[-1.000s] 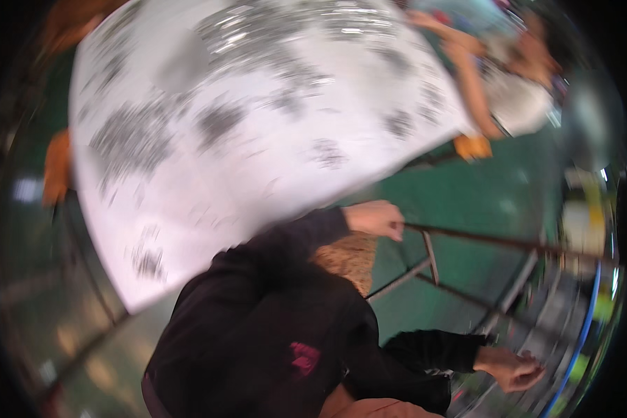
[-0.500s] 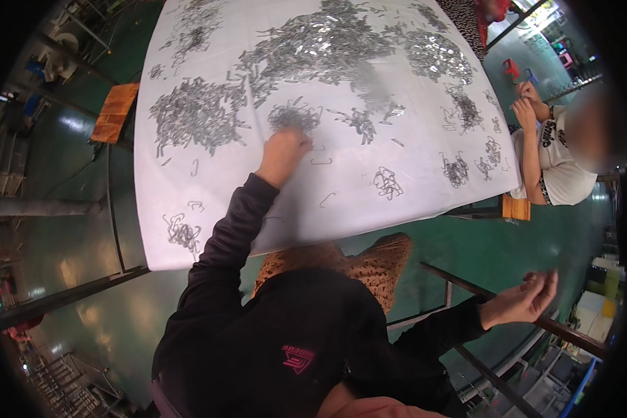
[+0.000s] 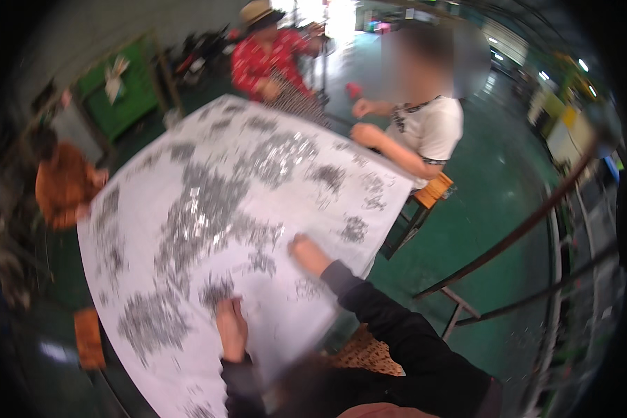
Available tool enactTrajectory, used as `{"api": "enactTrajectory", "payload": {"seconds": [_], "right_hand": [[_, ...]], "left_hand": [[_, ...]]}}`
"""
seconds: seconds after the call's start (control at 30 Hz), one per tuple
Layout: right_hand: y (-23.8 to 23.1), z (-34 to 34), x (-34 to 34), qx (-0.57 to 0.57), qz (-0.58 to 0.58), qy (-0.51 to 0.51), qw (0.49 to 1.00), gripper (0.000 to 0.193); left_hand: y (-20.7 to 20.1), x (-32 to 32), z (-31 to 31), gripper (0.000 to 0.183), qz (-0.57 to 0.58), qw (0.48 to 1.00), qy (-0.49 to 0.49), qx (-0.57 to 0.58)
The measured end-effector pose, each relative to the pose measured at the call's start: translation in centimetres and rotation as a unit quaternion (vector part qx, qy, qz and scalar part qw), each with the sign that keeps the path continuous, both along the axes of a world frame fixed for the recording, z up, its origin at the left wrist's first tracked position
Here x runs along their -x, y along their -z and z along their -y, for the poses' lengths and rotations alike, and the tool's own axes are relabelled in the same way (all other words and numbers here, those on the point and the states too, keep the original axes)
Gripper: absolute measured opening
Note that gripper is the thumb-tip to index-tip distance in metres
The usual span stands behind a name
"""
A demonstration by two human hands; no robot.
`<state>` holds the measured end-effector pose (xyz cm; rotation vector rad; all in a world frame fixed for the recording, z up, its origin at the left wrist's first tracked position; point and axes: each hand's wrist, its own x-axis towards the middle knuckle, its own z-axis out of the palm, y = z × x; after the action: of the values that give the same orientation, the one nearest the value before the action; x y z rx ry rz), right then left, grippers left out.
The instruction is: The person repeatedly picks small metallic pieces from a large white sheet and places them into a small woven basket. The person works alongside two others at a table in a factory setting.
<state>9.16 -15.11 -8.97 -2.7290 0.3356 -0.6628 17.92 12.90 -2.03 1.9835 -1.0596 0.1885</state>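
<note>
Small grey bent-wire metal hooks lie in many heaps over a white-covered table (image 3: 285,327). My left hand (image 3: 231,327) is at the near edge of a small dark heap of hooks (image 3: 217,288), its fingers curled; whatever they hold is hidden. Farther right, my right hand (image 3: 309,253) is over the white cover, closed and blurred, and I cannot make out anything in it. Just left of it lies a little cluster of hooks (image 3: 262,263); a looser group (image 3: 306,289) lies below it. The biggest heap (image 3: 198,216) spreads across the table's middle, with another (image 3: 153,324) at the left.
A person in a white shirt (image 3: 442,129) sits at the right edge, a person in red with a hat (image 3: 261,59) at the far side, and a person in orange (image 3: 63,184) at the left. Wooden stools (image 3: 88,338) stand beside the table. A metal rail (image 3: 515,237) runs at the right.
My right hand has come from off the table at the lower right to above the cover. My left hand remains by the small heap. The view has turned, bringing in more people.
</note>
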Motion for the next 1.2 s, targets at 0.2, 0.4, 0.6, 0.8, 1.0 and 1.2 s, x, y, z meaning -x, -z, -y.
{"api": "enactTrajectory", "payload": {"seconds": [0.2,0.4,0.6,0.8,1.0,1.2], "right_hand": [[0.6,-1.2,-1.1,0.061,-0.062,0.055,0.995,0.009],[-0.1,-2.6,0.6,0.106,-0.063,0.028,0.992,0.014],[-5.0,-4.7,4.6,-0.258,0.122,0.032,0.958,0.017],[-10.0,-10.1,11.3,-0.554,0.207,-0.003,0.806,0.022],[-11.1,-12.3,13.2,-0.542,0.289,0.022,0.789,0.022],[-12.1,-13.5,13.3,-0.414,0.229,0.035,0.880,0.026]], "left_hand": [[-2.9,4.4,0.7,0.011,-0.203,0.978,0.035,0.019],[-3.2,6.8,3.2,0.011,-0.355,0.924,0.109,0.091],[-5.3,8.4,4.4,0.007,-0.444,0.870,0.168,0.133],[-6.9,10.0,6.5,0.004,-0.411,0.872,0.243,0.110],[-6.2,10.3,6.9,0.004,-0.378,0.885,0.254,0.092],[-6.1,10.6,6.6,0.009,-0.394,0.884,0.212,0.137]]}}
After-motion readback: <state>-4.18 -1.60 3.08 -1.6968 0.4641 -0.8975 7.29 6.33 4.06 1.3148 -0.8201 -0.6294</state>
